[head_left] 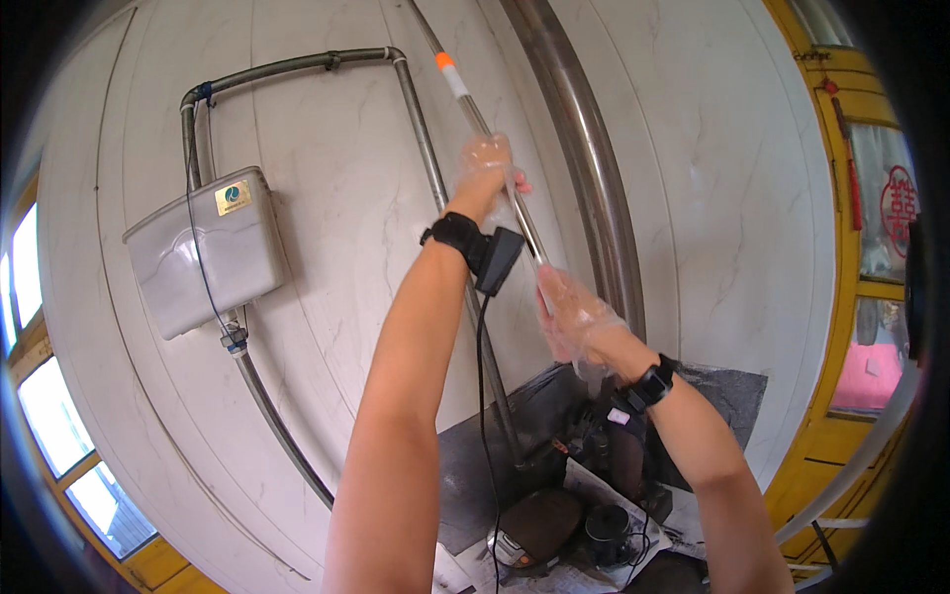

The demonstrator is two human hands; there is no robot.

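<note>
A slim metal pole [529, 230] with an orange and white band slants up and left in front of the wall. Its top runs out of view. My left hand [486, 170], in a clear plastic glove, is closed round it below the band. Further down the pole, my right hand [578, 315] grips it too, also in a clear glove. The pole's lower end is hidden behind that hand. My left wrist wears a black strap with a black box [500, 260], from which a cable hangs. Another black band [648, 386] circles my right wrist.
Behind my hands rise a thick metal flue pipe [594, 168] and a thinner grey pipe [420, 124]. A grey box [203, 262] hangs on the wall at left. Low down are a dark lidded item [534, 525] and a black canister [608, 530]. A yellow-framed door [841, 287] stands right.
</note>
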